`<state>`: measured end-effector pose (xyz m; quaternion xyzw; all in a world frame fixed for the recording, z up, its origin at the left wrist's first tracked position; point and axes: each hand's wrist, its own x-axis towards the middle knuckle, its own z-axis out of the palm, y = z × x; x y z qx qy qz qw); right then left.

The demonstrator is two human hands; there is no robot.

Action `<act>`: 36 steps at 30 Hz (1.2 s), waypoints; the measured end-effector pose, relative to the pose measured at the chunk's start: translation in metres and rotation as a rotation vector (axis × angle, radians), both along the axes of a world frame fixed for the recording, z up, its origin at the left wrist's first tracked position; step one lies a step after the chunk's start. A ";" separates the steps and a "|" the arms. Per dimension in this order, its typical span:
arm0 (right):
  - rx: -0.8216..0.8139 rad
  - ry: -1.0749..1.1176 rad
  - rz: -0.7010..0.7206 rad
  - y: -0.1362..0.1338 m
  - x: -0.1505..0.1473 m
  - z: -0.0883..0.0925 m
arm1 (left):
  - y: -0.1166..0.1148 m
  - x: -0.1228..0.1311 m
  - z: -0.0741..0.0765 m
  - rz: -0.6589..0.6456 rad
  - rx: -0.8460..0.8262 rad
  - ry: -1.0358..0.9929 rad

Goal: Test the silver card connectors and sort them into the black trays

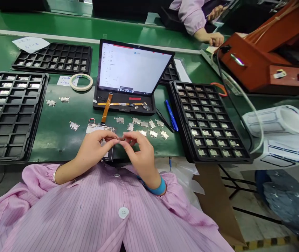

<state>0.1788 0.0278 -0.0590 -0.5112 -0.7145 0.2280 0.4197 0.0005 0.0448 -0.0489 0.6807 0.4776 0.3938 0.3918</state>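
**Tiny metal part pinched between two sets of fingertips**

The left hand (94,147) and right hand (139,152) come together low in the center of the frame, their fingertips closed from both sides on a tiny metal part (119,139). The fingers hide most of it, so its exact shape can't be made out. It likely weighs almost nothing and may be thin enough to bend, so a light pinch at its edges seems safest; its smooth metal could slip.

Just below the hands lies a circuit board (97,128), with an orange flex cable (106,108) running up to a tablet (135,68) in a black holder. Similar small, bright metal-framed parts (144,124) lie scattered across the green work mat (57,140). Rigid black compartment trays hold more of them at left (7,115) and right (207,120). A roll of pale tape (81,82) sits at upper left, and a blue pen (172,115) lies beside the right tray.
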 end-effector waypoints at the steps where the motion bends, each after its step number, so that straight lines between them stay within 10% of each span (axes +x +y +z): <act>1: -0.107 0.086 0.000 -0.001 0.001 -0.002 | 0.000 0.001 0.001 -0.010 -0.024 0.003; 8: -0.283 0.229 0.004 0.001 0.020 -0.010 | 0.001 0.002 0.008 -0.008 -0.166 0.034; 12: -0.228 0.310 -0.168 0.005 0.038 -0.008 | 0.006 -0.004 0.008 0.168 0.022 0.142; 21: -0.263 0.480 -0.144 -0.005 0.022 -0.006 | 0.008 0.024 -0.015 -0.109 0.461 0.692; 28: -0.350 0.478 -0.094 -0.014 0.021 -0.008 | 0.022 -0.077 0.010 0.250 0.116 0.873; 36: -0.436 0.572 0.013 -0.011 0.007 0.003 | 0.019 -0.116 -0.001 0.144 0.045 0.731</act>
